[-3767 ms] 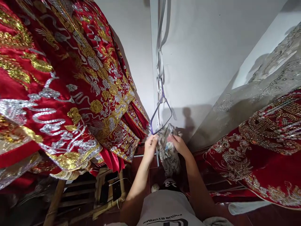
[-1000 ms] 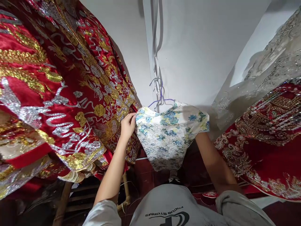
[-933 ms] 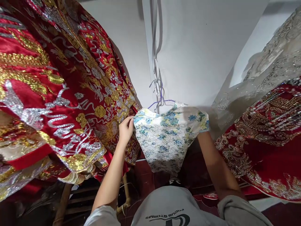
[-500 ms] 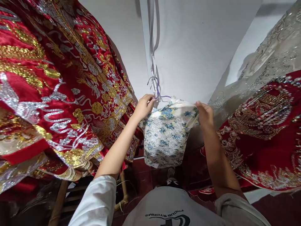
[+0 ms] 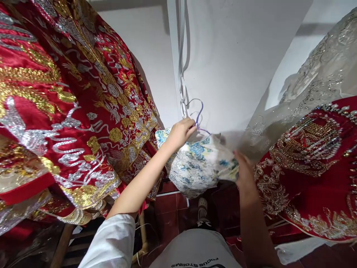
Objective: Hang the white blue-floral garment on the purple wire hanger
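A small white garment with blue and yellow flowers (image 5: 195, 167) hangs on a purple wire hanger (image 5: 198, 117) in front of a white wall. My left hand (image 5: 181, 133) is closed around the hanger's neck at the top of the garment. The hanger's hook is free in the air beside a white looped strap (image 5: 182, 83) that runs down the wall. My right hand (image 5: 243, 169) grips the garment's right shoulder from behind, and its fingers are mostly hidden by the cloth.
A large red robe with gold and silver embroidery (image 5: 69, 104) hangs close on the left. On the right hang a red beaded garment (image 5: 312, 167) and a sheer silver-embroidered fabric (image 5: 312, 85). Below are dark red floor tiles (image 5: 167, 212) and a wooden frame (image 5: 61, 245).
The hanger's hook has come off the wall strap. My left hand moved from the garment's left sleeve up to the hanger's neck. The garment has tilted and bunched toward my right hand.
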{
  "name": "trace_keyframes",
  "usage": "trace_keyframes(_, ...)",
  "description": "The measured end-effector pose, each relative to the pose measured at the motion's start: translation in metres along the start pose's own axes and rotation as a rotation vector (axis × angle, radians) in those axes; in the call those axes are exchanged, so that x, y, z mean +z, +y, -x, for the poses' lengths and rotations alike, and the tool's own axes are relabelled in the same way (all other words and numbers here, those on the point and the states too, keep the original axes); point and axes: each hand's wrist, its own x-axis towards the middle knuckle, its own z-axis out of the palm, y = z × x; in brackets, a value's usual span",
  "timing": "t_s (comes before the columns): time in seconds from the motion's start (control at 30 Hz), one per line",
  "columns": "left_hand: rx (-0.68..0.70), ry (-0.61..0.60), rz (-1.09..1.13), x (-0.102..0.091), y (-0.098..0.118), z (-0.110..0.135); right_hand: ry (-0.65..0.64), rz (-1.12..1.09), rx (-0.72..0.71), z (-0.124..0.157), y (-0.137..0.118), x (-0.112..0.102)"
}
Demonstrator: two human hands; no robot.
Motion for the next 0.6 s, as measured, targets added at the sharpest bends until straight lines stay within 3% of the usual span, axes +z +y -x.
trace_keyframes(0.07, 0.018, -0.005, 0.036, 0.007, -0.005, 0.010, -0.094, -0.036, 0.034, 0.027, 0.006, 0.007)
trace_keyframes(0.23, -0.010, 0.048, 0.234, 0.004, -0.009, 0.045, -0.850, -0.086, 0.099, 0.056, -0.013, 0.006)
trace_keyframes(0.3, -0.098, 0.145, 0.324, -0.002, -0.008, 0.059, -1.001, -0.153, 0.138, 0.057, -0.016, -0.002)
trace_keyframes(0.37, -0.174, 0.218, 0.424, -0.008, -0.009, 0.070, -0.993, -0.224, 0.161, 0.055, -0.009, -0.008)
trace_keyframes(0.47, -0.240, 0.249, 0.567, -0.012, -0.016, 0.073, -0.879, -0.274, 0.190, 0.051, 0.008, -0.010)
trace_keyframes(0.6, -0.289, 0.263, 0.695, -0.008, -0.029, 0.050, -0.850, -0.300, 0.250, 0.051, 0.023, -0.002)
